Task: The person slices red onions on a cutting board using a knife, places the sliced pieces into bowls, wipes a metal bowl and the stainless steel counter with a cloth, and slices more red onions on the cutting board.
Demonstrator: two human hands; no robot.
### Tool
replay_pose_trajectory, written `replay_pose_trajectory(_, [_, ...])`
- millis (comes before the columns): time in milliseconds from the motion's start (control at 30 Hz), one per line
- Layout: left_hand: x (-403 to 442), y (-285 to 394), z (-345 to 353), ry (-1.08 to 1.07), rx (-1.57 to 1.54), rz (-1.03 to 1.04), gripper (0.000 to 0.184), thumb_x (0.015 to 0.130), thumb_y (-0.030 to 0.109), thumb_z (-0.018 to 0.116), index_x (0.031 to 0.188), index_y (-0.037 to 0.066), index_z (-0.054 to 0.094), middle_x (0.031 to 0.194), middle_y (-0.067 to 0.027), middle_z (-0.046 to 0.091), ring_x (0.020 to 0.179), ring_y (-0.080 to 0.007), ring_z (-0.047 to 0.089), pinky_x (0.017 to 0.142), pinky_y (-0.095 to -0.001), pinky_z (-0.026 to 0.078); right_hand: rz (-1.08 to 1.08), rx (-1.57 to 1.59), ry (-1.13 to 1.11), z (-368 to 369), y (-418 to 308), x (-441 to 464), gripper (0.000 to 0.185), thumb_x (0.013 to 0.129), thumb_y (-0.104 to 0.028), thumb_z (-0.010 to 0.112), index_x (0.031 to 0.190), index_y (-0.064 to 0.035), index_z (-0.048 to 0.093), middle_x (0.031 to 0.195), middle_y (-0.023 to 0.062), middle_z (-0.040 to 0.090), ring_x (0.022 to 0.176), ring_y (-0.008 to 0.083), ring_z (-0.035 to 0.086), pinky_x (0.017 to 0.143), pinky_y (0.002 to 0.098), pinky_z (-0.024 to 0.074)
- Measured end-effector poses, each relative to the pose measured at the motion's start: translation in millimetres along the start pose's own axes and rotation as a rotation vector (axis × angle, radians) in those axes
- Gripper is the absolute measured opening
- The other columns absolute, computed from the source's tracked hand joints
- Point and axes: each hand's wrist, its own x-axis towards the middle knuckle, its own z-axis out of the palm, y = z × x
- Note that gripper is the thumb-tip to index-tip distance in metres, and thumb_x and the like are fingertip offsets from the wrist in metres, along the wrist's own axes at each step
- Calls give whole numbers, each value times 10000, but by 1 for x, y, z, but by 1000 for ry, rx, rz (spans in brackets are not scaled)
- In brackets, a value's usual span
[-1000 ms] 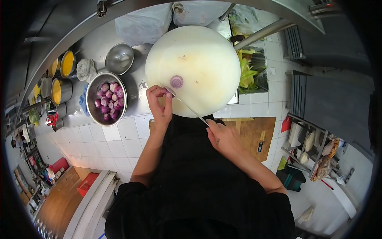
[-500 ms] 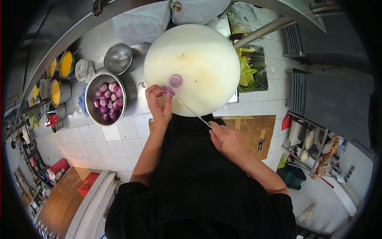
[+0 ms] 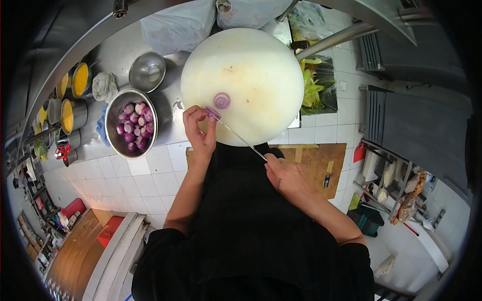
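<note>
No text, label, brand, number or sign is legible anywhere in the head-worn camera's view.

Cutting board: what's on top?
A ringed onion slice and small scraps lie on the cutting board. The left hand pinches an onion piece by the knife; whatever's beneath that hand is hidden.

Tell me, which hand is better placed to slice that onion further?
Probably the right hand: it grips the knife, whose blade reaches the onion piece. The left hand is occupied, its fingers pinching that piece.
</note>
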Motion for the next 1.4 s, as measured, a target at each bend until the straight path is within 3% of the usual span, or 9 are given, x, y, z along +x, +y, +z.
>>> replay_pose_trajectory(200, [1, 3, -2, -29, -12, -19, 202, 972, 14, 766, 1115, 28, 624, 1199, -117, 572, 1017, -198, 560, 908, -319, 487, 39, -31, -73, 3, 0, 5, 143, 1039, -133, 652, 1132, -65, 567, 805, 161, 689, 752, 413, 696, 622, 548, 522])
replay_pose_trajectory(267, [1, 3, -2, -31, -14, -27, 199, 971, 9, 766, 1112, 27, 627, 1198, -119, 574, 1024, -201, 565, 909, -319, 490, 28, 18, -27, 6, -1, 9, 118, 1002, -116, 632, 1050, -45, 550, 756, 199, 656, 690, 454, 673, 607, 581, 509])
replay_pose_trajectory(333, [1, 2, -1, 9, -16, -11, 229, 937, 18, 804, 1109, 31, 653, 1152, -126, 609, 960, -222, 578, 847, -330, 507, 15, 31, -17, 12, 2, 12, 121, 1003, -119, 631, 1052, -43, 550, 753, 198, 657, 686, 456, 672, 610, 584, 510])
replay_pose_trajectory(667, [1, 7, -1, 17, -22, -53, 189, 950, 35, 772, 1112, 29, 675, 1155, -138, 589, 981, -237, 578, 861, -346, 512, 15, 28, -60, 40, 27, 38, 140, 1039, -164, 630, 1099, -51, 575, 697, 187, 686, 717, 445, 712, 646, 582, 541])
replay_pose_trajectory(867, [9, 17, -1, -67, 108, -23, 207, 972, 53, 736, 1173, 31, 694, 1141, -112, 555, 935, -191, 527, 866, -327, 475, 8, 33, -53, 38, 24, 35, 190, 1053, -148, 640, 1186, -32, 569, 742, 197, 680, 738, 454, 690, 651, 576, 512])
replay_pose_trajectory(1000, [8, 19, 0, -50, 100, -61, 215, 974, 57, 744, 1182, 37, 693, 1150, -112, 565, 926, -188, 525, 854, -323, 472, 22, 21, -73, 37, 22, 35, 177, 1056, -144, 634, 1178, -34, 567, 755, 196, 686, 739, 458, 686, 660, 581, 514])
replay_pose_trajectory(1100, [5, 13, -1, -33, 71, -38, 198, 978, 47, 745, 1166, 39, 685, 1163, -113, 574, 937, -189, 533, 856, -319, 476, -11, -14, -37, 36, 21, 34, 156, 1063, -181, 622, 1136, -48, 585, 735, 169, 695, 729, 412, 720, 689, 552, 558])
replay_pose_trajectory(1400, [2, 4, -1, -13, -5, 6, 198, 965, -18, 748, 1114, 36, 628, 1188, -122, 581, 984, -189, 559, 876, -313, 495, -51, -4, 29, 26, 8, 23, 151, 1066, -183, 630, 1076, -47, 566, 733, 164, 683, 660, 394, 700, 612, 528, 553])
